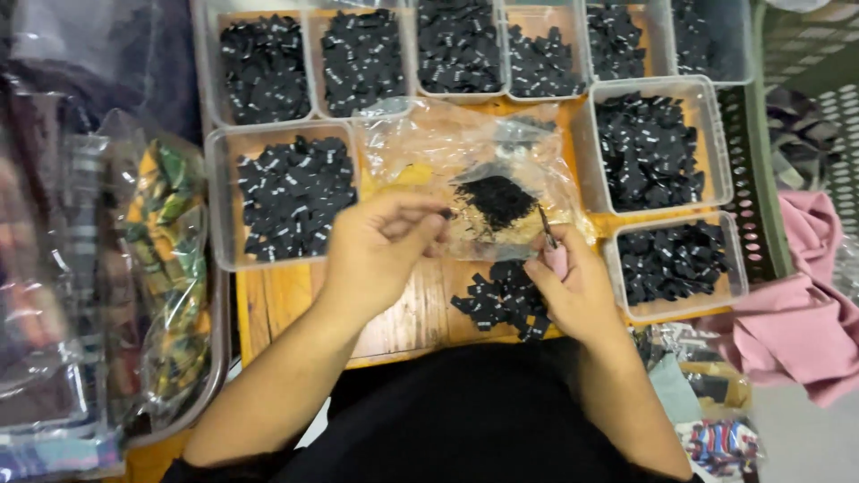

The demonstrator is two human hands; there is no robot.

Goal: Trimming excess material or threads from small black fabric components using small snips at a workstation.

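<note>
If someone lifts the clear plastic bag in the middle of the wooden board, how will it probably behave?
The clear plastic bag looks thin and crinkled, so it would likely sag floppily. It seems light. Its dark heap of scraps might slide or spill when tilted.

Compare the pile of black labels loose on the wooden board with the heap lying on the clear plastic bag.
The loose pile of labels lies on the bare wooden board, near the right hand; the heap on the plastic bag lies farther off, by the left hand. The loose pile shows separate flat pieces with white marks; the heap looks finer, denser and all black. Both are small, dark and outside the clear tubs.
</note>
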